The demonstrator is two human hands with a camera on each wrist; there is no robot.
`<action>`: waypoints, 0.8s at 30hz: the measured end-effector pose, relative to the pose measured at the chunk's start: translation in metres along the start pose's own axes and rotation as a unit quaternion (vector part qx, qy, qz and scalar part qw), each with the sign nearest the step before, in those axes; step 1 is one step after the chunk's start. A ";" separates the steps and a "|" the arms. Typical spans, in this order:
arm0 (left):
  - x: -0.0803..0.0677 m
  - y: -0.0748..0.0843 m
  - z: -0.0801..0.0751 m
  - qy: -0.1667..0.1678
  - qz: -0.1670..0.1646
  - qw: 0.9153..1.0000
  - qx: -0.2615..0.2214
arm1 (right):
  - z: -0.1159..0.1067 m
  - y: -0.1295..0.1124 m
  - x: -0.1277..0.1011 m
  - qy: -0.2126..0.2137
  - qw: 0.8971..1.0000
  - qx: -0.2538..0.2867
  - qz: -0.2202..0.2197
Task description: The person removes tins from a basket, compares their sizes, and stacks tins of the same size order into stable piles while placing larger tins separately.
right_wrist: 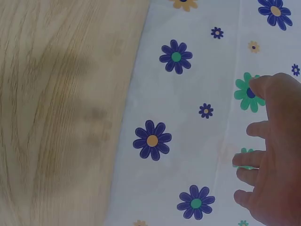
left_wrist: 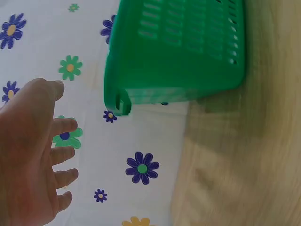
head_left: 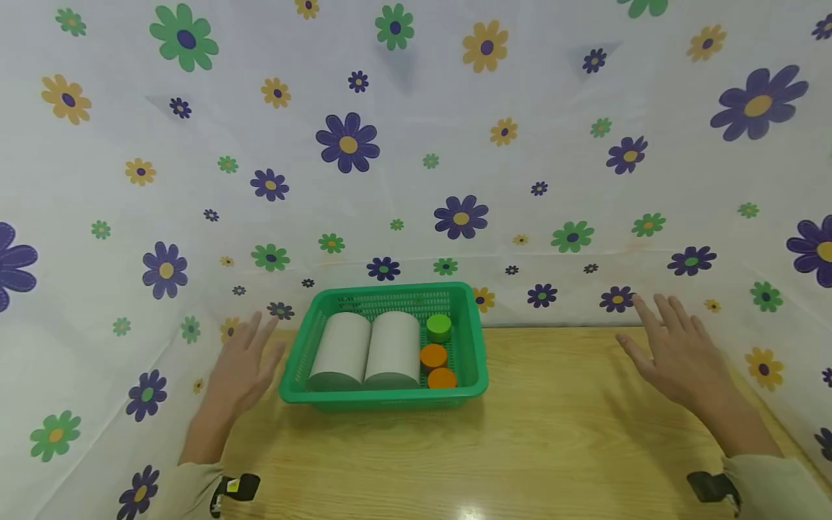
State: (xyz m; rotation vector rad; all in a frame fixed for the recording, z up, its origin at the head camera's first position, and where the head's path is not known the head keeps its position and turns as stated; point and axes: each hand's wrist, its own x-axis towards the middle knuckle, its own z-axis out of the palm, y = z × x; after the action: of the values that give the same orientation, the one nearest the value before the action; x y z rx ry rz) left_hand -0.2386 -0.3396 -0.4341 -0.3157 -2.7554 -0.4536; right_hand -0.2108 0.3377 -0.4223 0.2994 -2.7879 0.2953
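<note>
Two open hands point(head_left: 243, 361) point(head_left: 676, 354); basket point(head_left: 477, 361): two white cylinders point(head_left: 341, 347) point(head_left: 393, 347), two orange discs point(head_left: 433, 355) point(head_left: 442, 378), one green disc point(head_left: 438, 326).

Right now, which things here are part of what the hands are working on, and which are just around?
In hand: green basket, two white cylinders, green disc, two orange discs; left hand nearest, right hand apart.
Around: wooden table, flowered cloth.

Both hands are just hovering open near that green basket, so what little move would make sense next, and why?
Probably the left hand should slide right to take the green basket by its near rim. It hovers open right beside the basket, holding nothing, while the right hand is open too but farther off over the bare wooden table. The two white cylinders and small colored discs inside lie untouched.
</note>
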 end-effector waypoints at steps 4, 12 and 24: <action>-0.003 0.012 0.001 0.020 0.009 0.999 -0.027 | -0.002 -0.003 -0.003 0.015 1.000 0.009 -0.003; -0.012 0.032 0.004 0.048 0.030 0.996 -0.069 | -0.004 -0.011 -0.011 0.044 0.999 0.031 0.005; -0.029 0.066 0.012 0.070 0.032 0.986 -0.151 | 0.002 -0.037 -0.014 0.093 0.990 0.104 0.009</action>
State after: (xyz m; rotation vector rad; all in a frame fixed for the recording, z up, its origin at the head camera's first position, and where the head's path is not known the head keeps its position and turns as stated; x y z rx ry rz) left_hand -0.1977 -0.2797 -0.4369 -0.4266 -2.5288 -0.8451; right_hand -0.1898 0.3042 -0.4225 0.2807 -2.5811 0.5905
